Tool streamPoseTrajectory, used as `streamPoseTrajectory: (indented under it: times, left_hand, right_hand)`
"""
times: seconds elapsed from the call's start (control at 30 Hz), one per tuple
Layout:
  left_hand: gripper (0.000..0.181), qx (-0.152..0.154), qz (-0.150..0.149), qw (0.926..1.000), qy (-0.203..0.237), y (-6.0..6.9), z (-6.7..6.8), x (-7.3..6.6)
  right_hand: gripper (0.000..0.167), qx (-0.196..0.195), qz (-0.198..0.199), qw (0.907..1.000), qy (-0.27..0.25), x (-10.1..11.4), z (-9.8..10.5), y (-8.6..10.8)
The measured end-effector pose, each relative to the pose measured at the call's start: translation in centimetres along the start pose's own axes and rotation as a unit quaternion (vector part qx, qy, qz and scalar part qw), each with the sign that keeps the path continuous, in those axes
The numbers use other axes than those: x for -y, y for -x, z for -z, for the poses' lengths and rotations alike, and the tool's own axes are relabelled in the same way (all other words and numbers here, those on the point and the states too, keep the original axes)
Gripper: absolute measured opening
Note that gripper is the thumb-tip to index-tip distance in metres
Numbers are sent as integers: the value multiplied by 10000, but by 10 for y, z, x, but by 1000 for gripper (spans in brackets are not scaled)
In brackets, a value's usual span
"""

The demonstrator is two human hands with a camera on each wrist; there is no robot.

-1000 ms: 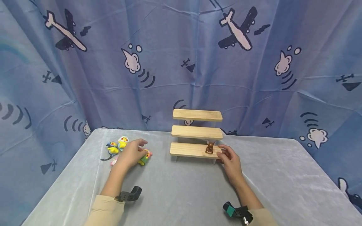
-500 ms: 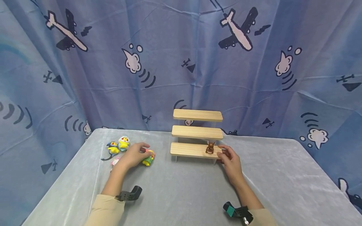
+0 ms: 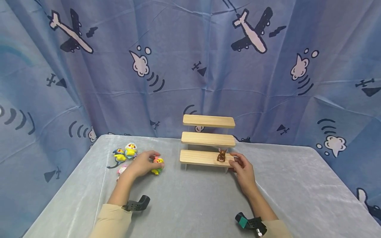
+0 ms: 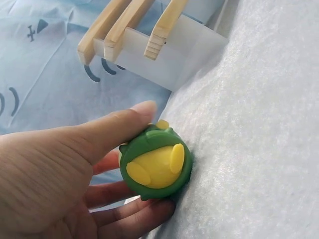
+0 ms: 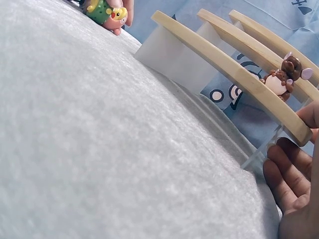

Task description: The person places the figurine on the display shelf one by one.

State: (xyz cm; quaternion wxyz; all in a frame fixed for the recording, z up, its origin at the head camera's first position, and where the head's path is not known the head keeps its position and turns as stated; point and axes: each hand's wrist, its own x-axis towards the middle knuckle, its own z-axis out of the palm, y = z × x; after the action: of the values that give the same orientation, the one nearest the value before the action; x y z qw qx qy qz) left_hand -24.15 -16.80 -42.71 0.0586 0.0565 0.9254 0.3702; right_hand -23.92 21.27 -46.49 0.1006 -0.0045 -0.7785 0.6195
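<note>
My left hand (image 3: 143, 163) holds a small toy bird figurine (image 4: 157, 164) with a green body, yellow feet and a pinkish top, thumb on one side and fingers on the other. In the left wrist view its underside faces the camera, close to the table cloth. My right hand (image 3: 244, 172) grips the right end of the lowest board of a three-tier wooden display stand (image 3: 196, 157), thumb on top and fingers beneath. Beside that thumb a brown mouse-like figurine (image 5: 281, 84) with pinkish ears sits upright on the same board.
Left of my left hand lie a yellow figurine with a white top (image 3: 131, 150), a yellow and blue one (image 3: 119, 155) and a pink one (image 3: 122, 169), partly hidden by the wrist. A blue printed curtain (image 3: 178, 66) hangs behind the grey-clothed table (image 3: 190, 205).
My left hand has shifted slightly right with the green and yellow bird figurine, which has tipped more upright. The right hand, the stand and the brown figurine stay in place.
</note>
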Motion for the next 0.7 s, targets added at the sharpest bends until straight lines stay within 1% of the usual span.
streamPoseTrajectory:
  times: [0.23,0.4,0.7]
  left_hand:
    - [56,12,57,10000,10,-1,-1,1]
    - [55,1,8,10000,-44,-2,-2,2]
    - [54,-34,40,10000,-50,-4,-2,2]
  right_hand:
    - [33,2,-20,10000,-31,0,0,0]
    - [33,13,-44,10000,-9,0,0,0]
    - [33,15,-28,10000,-29,0,0,0]
